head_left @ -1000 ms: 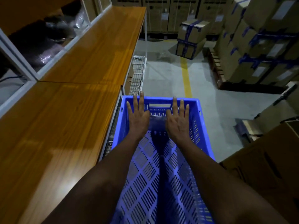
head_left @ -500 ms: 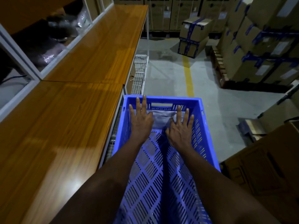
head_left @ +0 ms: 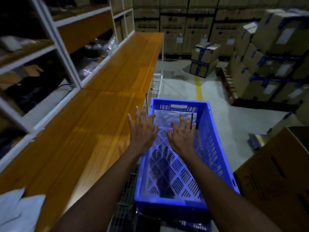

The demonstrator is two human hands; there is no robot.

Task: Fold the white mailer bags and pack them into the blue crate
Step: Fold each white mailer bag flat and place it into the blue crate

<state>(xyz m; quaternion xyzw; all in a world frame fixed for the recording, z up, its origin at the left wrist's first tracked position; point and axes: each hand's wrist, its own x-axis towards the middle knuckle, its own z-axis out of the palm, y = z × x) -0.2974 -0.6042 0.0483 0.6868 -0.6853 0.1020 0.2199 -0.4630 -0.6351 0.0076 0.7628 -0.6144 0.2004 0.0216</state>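
Observation:
A blue perforated crate [head_left: 215,148] stands to the right of the wooden counter. A folded white mailer bag [head_left: 167,117] lies flat at the crate's far end. My right hand [head_left: 182,136] is over the crate floor with spread fingers, its fingertips at the bag's near edge. My left hand [head_left: 142,129] hovers with straight fingers over the crate's left rim, holding nothing. More white mailer bags [head_left: 18,210] lie on the counter at the near left corner.
The long wooden counter [head_left: 93,131] runs along the left, with white shelving [head_left: 55,52] above it holding dark packages. Stacked cardboard boxes [head_left: 275,61] stand on a pallet to the right. A large carton [head_left: 277,178] sits close on the near right. A wire rack [head_left: 157,84] stands beyond the crate.
Both hands have drawn back from the folded bag toward me, and the left hand has shifted left over the crate's rim. The bag stays at the crate's far end. The view lifted.

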